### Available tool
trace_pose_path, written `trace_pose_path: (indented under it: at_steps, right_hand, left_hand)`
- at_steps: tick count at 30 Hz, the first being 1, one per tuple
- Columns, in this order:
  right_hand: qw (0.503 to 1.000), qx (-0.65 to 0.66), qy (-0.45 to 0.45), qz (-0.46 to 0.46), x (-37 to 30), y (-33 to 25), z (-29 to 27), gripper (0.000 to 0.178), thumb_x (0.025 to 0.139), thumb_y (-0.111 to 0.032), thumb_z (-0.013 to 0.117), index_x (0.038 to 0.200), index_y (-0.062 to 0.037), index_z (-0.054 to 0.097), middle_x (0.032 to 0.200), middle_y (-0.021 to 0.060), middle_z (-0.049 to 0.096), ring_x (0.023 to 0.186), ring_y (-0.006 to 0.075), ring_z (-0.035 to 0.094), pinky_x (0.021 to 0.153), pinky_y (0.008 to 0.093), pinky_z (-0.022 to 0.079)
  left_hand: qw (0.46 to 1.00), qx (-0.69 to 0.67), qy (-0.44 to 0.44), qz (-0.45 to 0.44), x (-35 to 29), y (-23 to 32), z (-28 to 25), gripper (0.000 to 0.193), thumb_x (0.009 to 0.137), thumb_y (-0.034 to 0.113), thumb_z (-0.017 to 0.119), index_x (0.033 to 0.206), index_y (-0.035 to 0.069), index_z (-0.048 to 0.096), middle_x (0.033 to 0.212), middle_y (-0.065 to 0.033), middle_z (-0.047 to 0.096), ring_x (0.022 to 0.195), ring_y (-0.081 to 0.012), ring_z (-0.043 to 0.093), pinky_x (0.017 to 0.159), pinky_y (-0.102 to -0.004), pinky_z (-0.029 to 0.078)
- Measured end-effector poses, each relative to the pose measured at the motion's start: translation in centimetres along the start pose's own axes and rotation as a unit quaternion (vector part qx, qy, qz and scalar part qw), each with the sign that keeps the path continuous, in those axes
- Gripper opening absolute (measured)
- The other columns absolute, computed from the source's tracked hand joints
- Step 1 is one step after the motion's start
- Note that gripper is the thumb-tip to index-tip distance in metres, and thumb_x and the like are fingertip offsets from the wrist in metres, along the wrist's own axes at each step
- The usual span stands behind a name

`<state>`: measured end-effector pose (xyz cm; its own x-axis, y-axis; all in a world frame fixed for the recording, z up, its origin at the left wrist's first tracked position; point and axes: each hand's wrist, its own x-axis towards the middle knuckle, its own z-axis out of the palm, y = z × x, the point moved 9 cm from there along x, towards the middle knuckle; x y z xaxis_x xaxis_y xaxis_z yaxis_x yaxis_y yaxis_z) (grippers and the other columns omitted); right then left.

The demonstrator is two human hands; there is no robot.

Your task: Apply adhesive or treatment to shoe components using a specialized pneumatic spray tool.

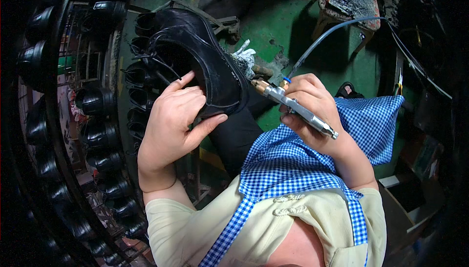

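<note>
A black lace-up leather shoe [225, 74] is held up in front of me, its heel end toward me and its laces hanging loose at the far left side. My left hand [183, 113] grips it by the heel, fingers inside the opening and thumb outside. In my right hand [312, 106] is a small metal spray gun [295, 107] with a brass-coloured nozzle, pointed at the shoe's right side and close to it. A grey-blue air hose [322, 36] runs from the gun toward the far right. Whether the trigger is pressed is hidden by my fingers.
To my left stand racks [117, 67] with rows of black shoes [100, 133]. A worn, stained stool [347, 3] is on the green floor [271, 15] at far right. Behind the nozzle is a rod wrapped in crumpled white material [244, 57]. An open box [405, 203] sits at lower right.
</note>
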<state>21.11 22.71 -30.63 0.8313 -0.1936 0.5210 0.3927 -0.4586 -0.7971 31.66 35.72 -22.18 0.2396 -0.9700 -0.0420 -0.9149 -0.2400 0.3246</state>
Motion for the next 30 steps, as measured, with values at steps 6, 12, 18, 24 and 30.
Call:
trace_pose_path:
  at_steps: [6, 12, 18, 24, 30]
  right_hand:
    - [1.000, 0.003, -0.004, 0.007, -0.9, -0.5, 0.2, 0.030, 0.068, -0.018, 0.082, 0.090, -0.0077, 0.065, 0.097, 0.0067, 0.065, 0.096, 0.0283, 0.061, 0.083, 0.0412, 0.048]
    - [1.000, -0.009, -0.004, 0.005, -1.1, -0.9, 0.1, 0.031, 0.067, -0.018, 0.082, 0.090, -0.0079, 0.065, 0.097, 0.0061, 0.065, 0.096, 0.0279, 0.061, 0.082, 0.0407, 0.046]
    - [0.999, -0.045, -0.002, 0.008, -0.9, -1.2, 0.4, 0.030, 0.068, -0.018, 0.082, 0.090, -0.0082, 0.064, 0.096, 0.0058, 0.065, 0.097, 0.0277, 0.061, 0.081, 0.0400, 0.044]
    - [0.999, -0.050, -0.003, 0.010, 0.3, -1.0, 0.7, 0.027, 0.070, -0.017, 0.080, 0.089, -0.0080, 0.065, 0.094, 0.0060, 0.065, 0.096, 0.0281, 0.061, 0.079, 0.0395, 0.042]
    - [0.999, -0.039, -0.005, 0.006, 2.4, 0.1, 1.4, 0.020, 0.077, -0.018, 0.076, 0.090, -0.0071, 0.066, 0.089, 0.0074, 0.064, 0.092, 0.0287, 0.059, 0.078, 0.0386, 0.042]
  left_hand:
    - [0.999, 0.007, 0.032, 0.008, 0.1, 0.4, -0.1, 0.024, 0.079, 0.016, 0.078, 0.087, -0.002, 0.065, 0.079, -0.0136, 0.065, 0.080, -0.0327, 0.067, 0.104, -0.0498, 0.046]
    - [1.000, 0.010, 0.022, -0.001, 0.3, 0.5, 0.0, 0.024, 0.079, 0.016, 0.078, 0.081, -0.002, 0.062, 0.075, -0.0140, 0.063, 0.076, -0.0327, 0.066, 0.103, -0.0502, 0.046]
    - [1.000, 0.014, 0.020, -0.003, 0.3, 0.5, 0.0, 0.026, 0.079, 0.016, 0.078, 0.078, -0.001, 0.060, 0.072, -0.0131, 0.060, 0.073, -0.0328, 0.064, 0.104, -0.0503, 0.046]
    - [1.000, 0.009, 0.024, -0.004, -0.1, 0.5, 0.1, 0.025, 0.078, 0.016, 0.078, 0.078, -0.001, 0.060, 0.072, -0.0125, 0.060, 0.073, -0.0319, 0.064, 0.105, -0.0502, 0.045]
    - [1.000, -0.006, 0.030, -0.004, -0.5, 0.8, 0.0, 0.022, 0.077, 0.015, 0.078, 0.078, 0.000, 0.062, 0.074, -0.0118, 0.062, 0.074, -0.0307, 0.065, 0.106, -0.0503, 0.044]
